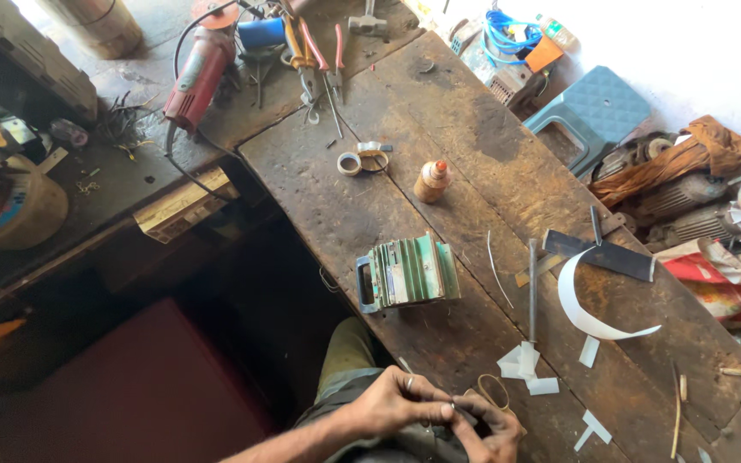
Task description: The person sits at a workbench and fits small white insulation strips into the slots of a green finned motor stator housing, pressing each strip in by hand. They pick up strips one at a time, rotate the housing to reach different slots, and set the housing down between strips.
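Head view: both hands pinching a small dark piece at the near edge of the workbench

Head camera looks down on my left hand (392, 403) and right hand (490, 429), fingertips meeting over the near edge of the wooden workbench (473, 171). Both are pinched narrow on a small dark piece (459, 413) held between them; what it is, I cannot tell. A ring shows on a left finger. Just beyond the right hand lies a loop of wire (494, 390), and beside it a cluster of white paper scraps (525, 364). Further up the bench, near its left edge, stands a green finned metal block (406, 273). Toward the right edge I see a curved white strip (581, 313), a dark flat blade (611, 255) and a thin metal rod (533, 287). A small tan bottle with a red cap (431, 181) stands mid-bench, with tape rolls (362, 160) beyond it. A red angle grinder (197, 73) rests on the far left surface
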Tool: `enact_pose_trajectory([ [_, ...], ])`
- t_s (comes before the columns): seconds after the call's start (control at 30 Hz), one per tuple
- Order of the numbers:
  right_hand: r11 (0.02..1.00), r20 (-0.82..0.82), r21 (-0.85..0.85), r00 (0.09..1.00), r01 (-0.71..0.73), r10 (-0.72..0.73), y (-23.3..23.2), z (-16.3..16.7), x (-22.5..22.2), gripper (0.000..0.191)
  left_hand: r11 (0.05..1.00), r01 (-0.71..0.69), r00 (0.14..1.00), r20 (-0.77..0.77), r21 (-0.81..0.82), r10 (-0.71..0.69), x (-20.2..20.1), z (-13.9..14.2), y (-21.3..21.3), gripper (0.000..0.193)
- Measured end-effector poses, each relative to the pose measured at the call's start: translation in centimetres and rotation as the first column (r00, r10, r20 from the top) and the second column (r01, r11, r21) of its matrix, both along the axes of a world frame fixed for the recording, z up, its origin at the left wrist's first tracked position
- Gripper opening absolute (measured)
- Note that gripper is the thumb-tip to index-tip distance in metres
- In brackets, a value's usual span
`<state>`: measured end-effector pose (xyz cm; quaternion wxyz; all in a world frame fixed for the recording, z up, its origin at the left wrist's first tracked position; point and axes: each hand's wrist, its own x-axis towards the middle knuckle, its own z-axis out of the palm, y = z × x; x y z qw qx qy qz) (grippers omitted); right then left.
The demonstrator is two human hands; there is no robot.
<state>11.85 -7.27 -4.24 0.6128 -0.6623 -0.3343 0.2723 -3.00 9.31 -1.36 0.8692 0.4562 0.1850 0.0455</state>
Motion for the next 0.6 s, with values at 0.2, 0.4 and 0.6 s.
enact_pose_trajectory([
  [0.2, 0.967, 0.089, 0.256, 0.995, 0.013, -0.037, -0.6, -0.9, -1.1, 0.022, 0.826, -0.154, 0.985, 0.153, 0.543, 0.083, -1.7, 5.2, 0.0, 0.018],
  [0.4, 0.903, 0.030, 0.408, 0.991, -0.132, 0.131, -0.7, -1.3, -1.1, 0.033, 0.766, -0.176, 0.979, 0.190, 0.619, 0.072, -2.0, 8.0, 0.3, 0.014],
  [0.6, 0.844, 0.057, 0.481, 0.969, -0.236, 0.239, -1.2, -0.5, 0.1, 0.037, 0.847, -0.050, 0.971, 0.225, 0.529, -0.083, -2.3, 9.5, 1.9, 0.023],
])
